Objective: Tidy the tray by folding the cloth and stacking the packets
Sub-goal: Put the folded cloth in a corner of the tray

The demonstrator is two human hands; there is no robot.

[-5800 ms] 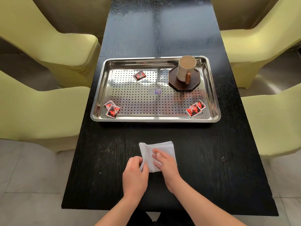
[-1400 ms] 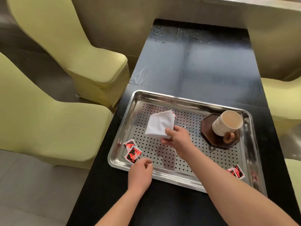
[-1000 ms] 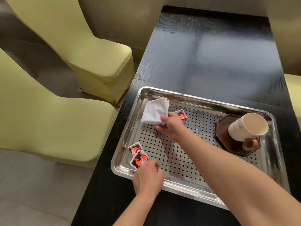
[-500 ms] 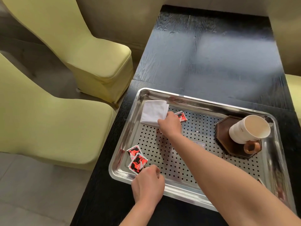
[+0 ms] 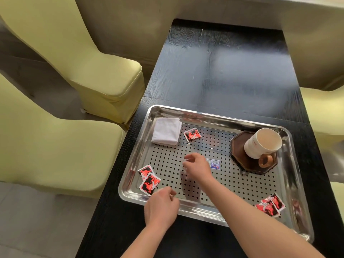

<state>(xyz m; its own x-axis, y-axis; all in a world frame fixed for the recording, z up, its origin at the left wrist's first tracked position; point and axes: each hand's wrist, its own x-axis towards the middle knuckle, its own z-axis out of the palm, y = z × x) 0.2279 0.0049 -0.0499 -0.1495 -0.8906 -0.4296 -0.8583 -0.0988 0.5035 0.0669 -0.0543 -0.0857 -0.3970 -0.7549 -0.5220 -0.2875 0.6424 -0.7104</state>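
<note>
From the head camera, the folded cloth point(image 5: 166, 131) lies flat in the far left corner of the tray point(image 5: 214, 116), so stacking is the step in hand. The right hand point(image 5: 197, 167) hovers over the middle of the tray, fingers loosely curled and holding nothing. The left hand point(image 5: 162, 205) sits at the near rim, also loosely curled and empty, just beside the left pair of packets point(image 5: 149, 178). A single packet point(image 5: 192, 134) lies just beside the cloth, and another pair point(image 5: 270, 204) lies at the near right. Best to gather onto the left pair, pinching each flat packet by an edge and keeping clear of the cup point(image 5: 260, 144).
</note>
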